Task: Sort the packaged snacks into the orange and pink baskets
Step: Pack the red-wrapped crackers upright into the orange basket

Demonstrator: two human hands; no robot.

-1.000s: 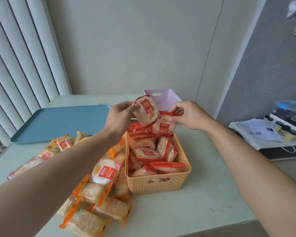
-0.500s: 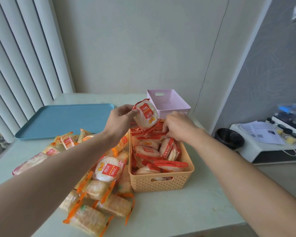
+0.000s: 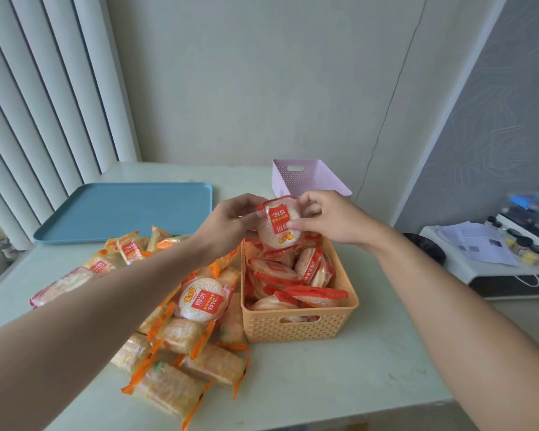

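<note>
Both hands hold one round red-labelled snack packet (image 3: 277,225) above the far end of the orange basket (image 3: 296,328). My left hand (image 3: 227,225) grips its left edge and my right hand (image 3: 327,217) pinches its right side. The orange basket holds several red-edged round packets. The pink basket (image 3: 305,177) stands behind it; I see nothing inside it. A pile of packets (image 3: 184,334) lies left of the orange basket, round red-labelled ones mixed with orange-edged rectangular ones.
A blue tray (image 3: 122,209) lies at the back left of the pale table (image 3: 371,368). Vertical blinds hang on the left. To the right, off the table, a white stand (image 3: 486,262) carries papers and small jars, beside a black bin (image 3: 423,247).
My right hand left the packets in the orange basket and came up to pinch the packet held by my left hand. The packet now faces me more squarely.
</note>
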